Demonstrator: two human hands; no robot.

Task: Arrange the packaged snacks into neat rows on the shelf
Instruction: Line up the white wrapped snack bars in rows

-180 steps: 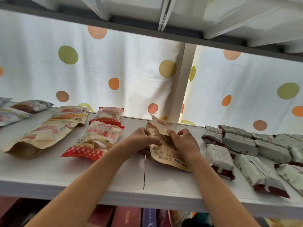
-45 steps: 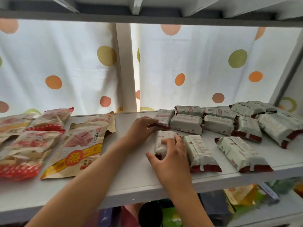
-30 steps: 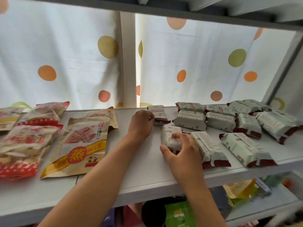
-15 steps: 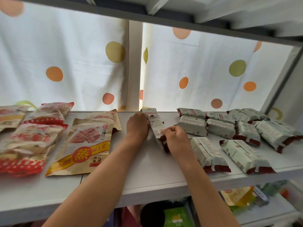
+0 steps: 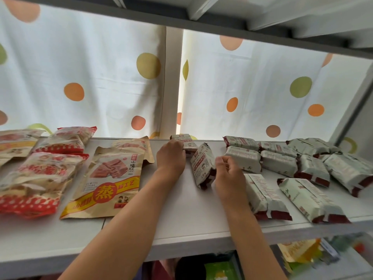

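Observation:
On the white shelf [image 5: 181, 215], my left hand [image 5: 171, 158] grips a pale green and maroon snack pack [image 5: 184, 140] at the back, near the curtain. A second such pack [image 5: 202, 166] stands tilted on its edge just right of that hand. My right hand [image 5: 229, 174] is beside this pack and touches its lower right edge; its fingers are loosely curled and not round the pack. Several more green and maroon packs [image 5: 262, 195] lie in loose rows to the right.
A brown pouch with a red circle [image 5: 109, 178] and red and white bags [image 5: 40, 178] lie on the left. A spotted curtain [image 5: 80, 77] and a white post [image 5: 171, 81] close the back. The upper shelf [image 5: 242, 23] hangs low overhead.
My right hand has come off the tilted pack and shifted slightly right. My left hand still holds the back pack, set further back near the curtain.

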